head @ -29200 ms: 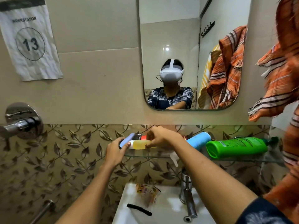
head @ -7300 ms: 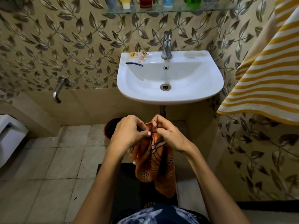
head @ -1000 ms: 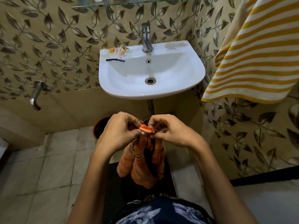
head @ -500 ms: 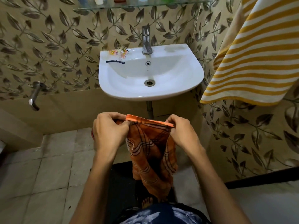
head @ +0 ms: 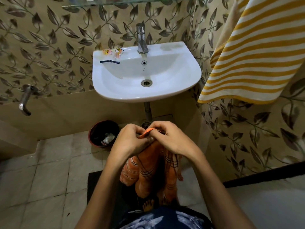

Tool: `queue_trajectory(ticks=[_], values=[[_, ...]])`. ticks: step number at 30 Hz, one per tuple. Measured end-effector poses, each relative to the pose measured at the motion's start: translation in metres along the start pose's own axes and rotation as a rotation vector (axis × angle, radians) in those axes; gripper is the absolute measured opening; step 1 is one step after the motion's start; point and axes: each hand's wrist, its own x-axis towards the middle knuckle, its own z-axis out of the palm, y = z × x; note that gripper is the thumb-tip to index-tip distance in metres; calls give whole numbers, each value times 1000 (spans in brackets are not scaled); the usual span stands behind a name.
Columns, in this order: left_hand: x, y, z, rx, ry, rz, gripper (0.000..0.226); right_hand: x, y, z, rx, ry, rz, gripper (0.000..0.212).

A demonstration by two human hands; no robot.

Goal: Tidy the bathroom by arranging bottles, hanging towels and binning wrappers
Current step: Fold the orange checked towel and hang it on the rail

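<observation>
An orange striped towel (head: pixel 148 171) hangs folded below my hands, in front of the sink. My left hand (head: pixel 130 140) and my right hand (head: pixel 171 138) are pressed close together, both pinching its top edge. A yellow-and-white striped towel (head: pixel 250 52) hangs on the right wall. Colourful wrappers (head: pixel 113 51) and a thin dark strip (head: pixel 109 62) lie on the back left rim of the white sink (head: pixel 189 76). A dark round bin (head: pixel 104 133) with scraps inside stands on the floor under the sink's left side. The bottles on the glass shelf (head: pixel 132 0) are cut off by the top edge.
A chrome tap (head: pixel 142 38) rises at the back of the sink. Low on the left wall juts a metal spout (head: pixel 24 101). Under my bare feet lies a dark mat (head: pixel 105 187) on the tiled floor. A drain pipe (head: pixel 147 111) runs down below the sink.
Half a second ago my hands held the orange towel's top edge spread wide. They have come together, so the towel hangs folded in half.
</observation>
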Motion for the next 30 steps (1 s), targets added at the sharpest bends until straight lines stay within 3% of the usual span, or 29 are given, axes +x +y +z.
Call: queue_trajectory(ticks=[3,12,15,19,23,26,30], values=[[4,-1,-1,3,69,20,15,-3,10,-11,49,54,57,32],[6,-7,-15,-13,179,-12,19,-16,46,-34,-113,-406,257,13],[8,-9,-16,-111,246,-55,8,-18,44,-35,-124,-349,205,20],[9,-8,-15,-118,246,-105,37,-16,31,-30,55,-159,87,28],[4,-3,-7,-79,142,-59,45,-15,21,-16,90,-118,-15,29],[3,-1,3,-4,54,29,39,-13,15,-7,113,-83,-70,25],[5,-4,14,7,81,83,16,-14,13,-7,174,-30,-96,22]])
